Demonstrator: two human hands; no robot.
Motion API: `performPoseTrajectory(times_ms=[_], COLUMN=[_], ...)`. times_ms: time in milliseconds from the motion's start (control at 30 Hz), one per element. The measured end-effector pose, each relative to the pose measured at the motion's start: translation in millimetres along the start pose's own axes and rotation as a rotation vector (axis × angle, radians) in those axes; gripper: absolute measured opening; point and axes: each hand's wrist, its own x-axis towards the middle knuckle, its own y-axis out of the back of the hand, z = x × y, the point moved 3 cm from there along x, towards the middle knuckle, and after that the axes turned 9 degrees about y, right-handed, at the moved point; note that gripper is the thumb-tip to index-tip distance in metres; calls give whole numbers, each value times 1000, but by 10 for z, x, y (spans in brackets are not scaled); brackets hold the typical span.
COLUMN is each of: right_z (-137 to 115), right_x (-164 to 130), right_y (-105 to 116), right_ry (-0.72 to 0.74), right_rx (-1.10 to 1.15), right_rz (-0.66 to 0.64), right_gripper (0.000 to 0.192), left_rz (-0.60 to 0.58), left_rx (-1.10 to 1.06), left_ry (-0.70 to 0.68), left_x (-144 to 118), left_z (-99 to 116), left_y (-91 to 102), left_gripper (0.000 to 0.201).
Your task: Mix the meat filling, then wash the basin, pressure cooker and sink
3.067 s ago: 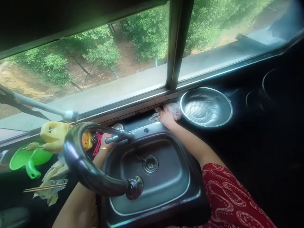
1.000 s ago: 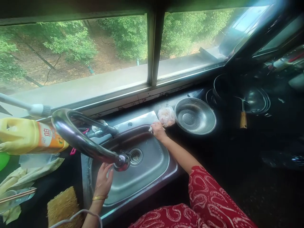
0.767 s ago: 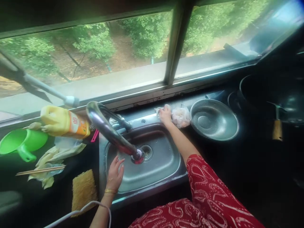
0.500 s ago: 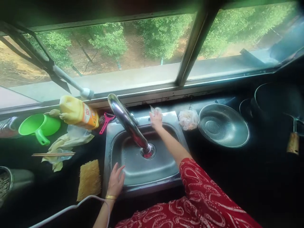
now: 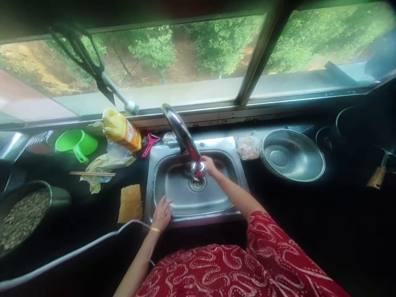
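Observation:
My right hand (image 5: 209,166) reaches over the sink to the curved chrome faucet (image 5: 181,126). Its fingers close at the lower end of the spout, partly hidden behind it. My left hand (image 5: 162,212), fingers spread and holding nothing, is at the near left corner of the steel sink (image 5: 198,217). Below the spout shows the round drain (image 5: 197,184). A clear, crumpled-looking plastic thing (image 5: 170,139) lies at the back left of the sink, by the faucet's base.
Left of the sink are a sponge-like yellow pad (image 5: 130,204), a pink peeler (image 5: 151,144), a yellow jug (image 5: 122,131), a green dipper (image 5: 76,143), chopsticks (image 5: 93,173) and a filled pot (image 5: 26,214). A knotted plastic bag (image 5: 248,147) and metal strainer (image 5: 293,156) stand right.
My right hand has left the sink's back rim and come nearer, to the spout. The clear plastic it touched there now appears farther left. The view has shifted; my left hand stays spread.

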Motion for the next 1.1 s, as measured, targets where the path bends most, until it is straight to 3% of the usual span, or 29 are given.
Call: performPoseTrajectory(times_ms=[33,100,167,233,333,500,633,733,833,933,1000,1100], right_z=[42,107,209,320,402,324,101,-124,-326,-498,-625,-838], right_x=[-44,-132,-297,-589,-1231,-2361,-2967,-3186,-3191,-3001,-2778,-2444], right_y=[248,783,1239,1566,1751,1558,1040,264,-728,-1629,-2075,-2510], right_ry=[-7,128,248,279,299,217,-64,-166,-18,175,237,272], right_rx=[-59,-442,-781,-922,-980,-1049,-1176,-1182,-1061,-899,-791,-660], right_rz=[8,-37,-189,-289,-275,-64,-6,-57,-123,-198,-208,-165], right_gripper=[30,39,44,44,44,49,52,53,51,44,38,34], left_rz=[-7,-16,-17,-22,-47,-86,-110,-103,-86,-82,-80,-66], left_rx=[-7,-19,-30,-47,-85,-191,-269,-312,-335,-324,-306,-302], left_ry=[-12,-40,-63,-75,-81,-63,-55,-68,-82,-91,-80,-36], left_x=[-20,-60,-96,-125,-150,-170,-241,-354,-530,-758,-913,-1107], left_z=[25,71,105,127,143,126,6,-191,-462,-759,-954,-1223], left_y=[11,35,58,70,73,128,269,424,633,891,1068,1297], left_gripper=[33,33,32,31,30,30,33,32,32,33,33,34])
